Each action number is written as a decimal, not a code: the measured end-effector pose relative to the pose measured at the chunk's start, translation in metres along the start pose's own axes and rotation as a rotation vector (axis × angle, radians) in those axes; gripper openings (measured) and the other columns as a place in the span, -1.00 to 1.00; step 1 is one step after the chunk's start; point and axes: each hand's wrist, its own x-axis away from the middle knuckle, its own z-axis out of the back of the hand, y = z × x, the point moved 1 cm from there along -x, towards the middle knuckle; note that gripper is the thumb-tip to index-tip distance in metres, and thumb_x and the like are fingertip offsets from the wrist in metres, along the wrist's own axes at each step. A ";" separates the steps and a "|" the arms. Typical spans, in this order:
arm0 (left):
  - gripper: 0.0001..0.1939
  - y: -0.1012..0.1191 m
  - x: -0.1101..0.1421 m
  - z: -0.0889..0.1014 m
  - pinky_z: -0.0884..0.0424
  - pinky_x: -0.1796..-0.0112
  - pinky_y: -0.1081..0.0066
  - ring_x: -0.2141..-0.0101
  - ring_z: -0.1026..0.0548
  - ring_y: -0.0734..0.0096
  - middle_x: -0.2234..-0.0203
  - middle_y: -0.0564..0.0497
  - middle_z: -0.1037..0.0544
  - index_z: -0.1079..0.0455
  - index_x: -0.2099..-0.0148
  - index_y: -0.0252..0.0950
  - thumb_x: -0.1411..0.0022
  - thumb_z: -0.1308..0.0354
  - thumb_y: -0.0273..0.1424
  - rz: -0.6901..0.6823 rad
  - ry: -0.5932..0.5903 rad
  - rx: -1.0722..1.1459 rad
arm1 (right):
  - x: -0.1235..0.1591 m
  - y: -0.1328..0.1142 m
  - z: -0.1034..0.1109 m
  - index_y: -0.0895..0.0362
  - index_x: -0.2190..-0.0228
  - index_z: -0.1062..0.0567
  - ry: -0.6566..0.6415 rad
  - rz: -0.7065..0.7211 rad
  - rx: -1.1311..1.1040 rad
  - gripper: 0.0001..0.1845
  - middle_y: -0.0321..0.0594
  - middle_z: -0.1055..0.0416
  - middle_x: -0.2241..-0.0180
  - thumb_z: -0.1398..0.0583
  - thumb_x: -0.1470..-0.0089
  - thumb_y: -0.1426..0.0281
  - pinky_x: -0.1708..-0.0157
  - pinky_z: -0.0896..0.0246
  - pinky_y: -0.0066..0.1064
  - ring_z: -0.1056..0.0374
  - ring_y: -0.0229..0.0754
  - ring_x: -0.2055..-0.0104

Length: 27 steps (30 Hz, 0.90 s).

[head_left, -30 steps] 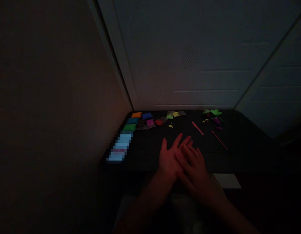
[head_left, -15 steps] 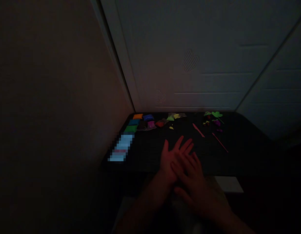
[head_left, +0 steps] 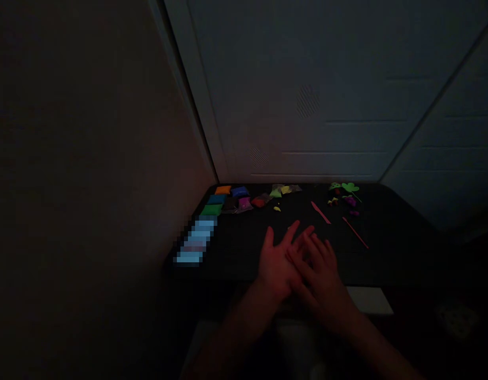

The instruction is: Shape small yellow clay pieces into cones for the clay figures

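Note:
My left hand [head_left: 275, 266] is held palm up over the near edge of the dark table, thumb and fingers spread. Across its palm and fingers lies my right hand [head_left: 321, 269], palm down with its fingers stretched out. Whether a small piece sits between the two palms is hidden. Beyond the hands, a pink plastic knife [head_left: 320, 212] and a thin pink stick [head_left: 355, 232] rest on the table. A small yellow lump [head_left: 277, 209] lies farther back, beside tiny crumbs.
Soft-looking coloured packets, among them orange [head_left: 223, 190], green [head_left: 212, 209] and red [head_left: 260, 201], line the back left. A pixelated bright screen [head_left: 196, 241] lies at the left edge. Green flower shape [head_left: 350, 187] and purple lumps [head_left: 350, 200] sit back right. A pale wall [head_left: 267, 105] stands behind.
My right hand slid back toward my left wrist, then forward and right over the left fingers. My left hand stays nearly in place. The things on the table have not moved.

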 end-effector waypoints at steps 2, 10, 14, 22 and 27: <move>-0.32 -0.001 0.000 0.001 -0.22 -0.08 0.12 -0.15 -0.28 0.09 -0.20 -0.23 -0.22 -0.08 -0.27 -0.24 -0.23 0.14 0.04 -0.018 -0.004 0.005 | 0.002 -0.003 0.000 0.08 -0.22 -0.10 -0.052 0.071 -0.013 -0.36 0.01 0.17 -0.31 -0.07 -0.15 0.20 -0.16 0.17 0.26 0.30 0.17 -0.33; -0.34 -0.004 0.003 0.000 -0.23 -0.06 0.14 -0.15 -0.27 0.11 -0.20 -0.21 -0.24 -0.11 -0.24 -0.22 -0.22 0.14 0.05 0.003 0.033 0.005 | 0.003 -0.003 0.001 0.07 -0.22 -0.10 -0.055 0.020 -0.002 -0.38 0.03 0.15 -0.30 -0.05 -0.17 0.20 -0.17 0.21 0.24 0.27 0.15 -0.32; -0.33 -0.004 0.002 0.001 -0.22 -0.07 0.15 -0.16 -0.26 0.12 -0.21 -0.23 -0.21 -0.08 -0.25 -0.23 -0.22 0.13 0.05 -0.006 0.048 0.014 | 0.005 -0.002 0.001 0.03 -0.22 -0.09 -0.075 0.077 -0.006 -0.35 -0.03 0.16 -0.31 -0.06 -0.15 0.16 -0.18 0.24 0.22 0.29 0.14 -0.33; -0.33 -0.005 0.001 0.000 -0.24 -0.05 0.17 -0.11 -0.33 0.15 -0.18 -0.22 -0.26 -0.07 -0.24 -0.21 -0.22 0.15 0.06 0.010 0.066 0.012 | 0.008 0.002 -0.001 0.02 -0.25 -0.02 -0.087 0.128 -0.003 -0.30 -0.08 0.29 -0.34 -0.07 -0.13 0.15 -0.19 0.24 0.21 0.32 0.16 -0.33; -0.35 -0.006 0.001 -0.004 -0.27 -0.01 0.11 -0.06 -0.38 0.11 -0.15 -0.19 -0.30 -0.08 -0.23 -0.18 -0.22 0.18 0.07 0.063 0.032 0.033 | 0.007 0.009 0.002 -0.02 -0.25 -0.02 -0.030 0.057 0.010 -0.34 -0.05 0.32 -0.34 -0.05 -0.15 0.17 -0.17 0.23 0.25 0.31 0.19 -0.33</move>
